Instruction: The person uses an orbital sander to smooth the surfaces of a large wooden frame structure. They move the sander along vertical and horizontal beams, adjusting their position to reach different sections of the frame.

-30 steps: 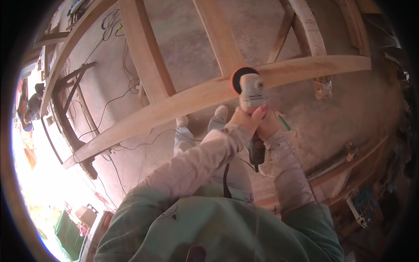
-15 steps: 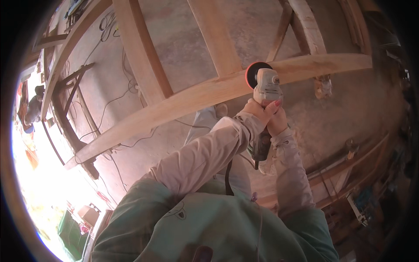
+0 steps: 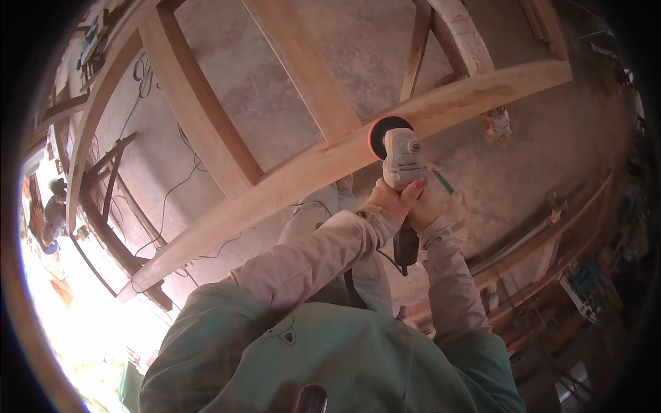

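Both my hands are closed around an angle sander [image 3: 405, 157] with a pale head and a dark rear body. My left hand [image 3: 394, 201] wraps the sander's body just behind the head. Beside it, my right hand [image 3: 425, 206] grips the same body, its fingers partly hidden. The black, red-rimmed sanding disc [image 3: 390, 135] lies against the near edge of a long curved wooden beam [image 3: 296, 180]. A power cord [image 3: 394, 263] trails from the rear of the tool.
Two broad wooden slats [image 3: 200, 103] join the beam from the far side. A paper-wrapped leg [image 3: 497, 125] stands under its right part. Loose cords [image 3: 172, 189] cross the floor at left. A dark wooden trestle [image 3: 113, 217] supports the left end. Long timbers [image 3: 544, 241] lie at right.
The view has turned, so the beam slants more steeply. My hands and the sander appear slightly further left and lower, with the disc at much the same part of the beam.
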Demonstrator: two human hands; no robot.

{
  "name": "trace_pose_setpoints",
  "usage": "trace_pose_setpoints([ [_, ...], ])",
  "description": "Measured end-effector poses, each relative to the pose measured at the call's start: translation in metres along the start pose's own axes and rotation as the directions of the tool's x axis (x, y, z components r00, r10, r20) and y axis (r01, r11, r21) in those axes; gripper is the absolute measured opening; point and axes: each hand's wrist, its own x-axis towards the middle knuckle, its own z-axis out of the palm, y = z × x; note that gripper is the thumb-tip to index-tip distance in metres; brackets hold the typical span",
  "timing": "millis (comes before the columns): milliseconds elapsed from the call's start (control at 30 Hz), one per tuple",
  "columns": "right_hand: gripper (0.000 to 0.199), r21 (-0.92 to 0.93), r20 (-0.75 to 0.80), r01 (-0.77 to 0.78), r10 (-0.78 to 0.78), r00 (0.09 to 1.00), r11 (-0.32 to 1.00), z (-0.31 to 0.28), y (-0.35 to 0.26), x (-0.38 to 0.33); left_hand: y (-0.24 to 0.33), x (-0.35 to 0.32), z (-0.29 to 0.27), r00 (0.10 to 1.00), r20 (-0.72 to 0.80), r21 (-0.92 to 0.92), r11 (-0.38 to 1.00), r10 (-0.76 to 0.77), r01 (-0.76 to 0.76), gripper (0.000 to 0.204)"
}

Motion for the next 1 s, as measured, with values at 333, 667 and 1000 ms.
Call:
trace_pose_setpoints([
  [333, 0.055, -0.339, 0.169, 0.028, 0.031, 0.985, 0.94, 0.08, 0.005, -0.02, -0.041, -0.074, -0.064, 0.937, -0.321, -0.189, 0.959, 0.141, -0.209, 0.025],
  [667, 0.039, -0.154, 0.134, 0.164, -0.144, 0.98, 0.974, 0.018, 0.017, 0.005, 0.007, -0.015, -0.026, 0.958, -0.049, -0.248, 0.926, 0.282, -0.285, 0.021],
  [1000, 0.045, -0.174, 0.166, 0.092, -0.063, 0.984, 0.98, 0.047, -0.005, -0.013, -0.015, -0.043, -0.052, 0.985, -0.044, -0.308, 0.936, 0.167, -0.172, 0.021],
])
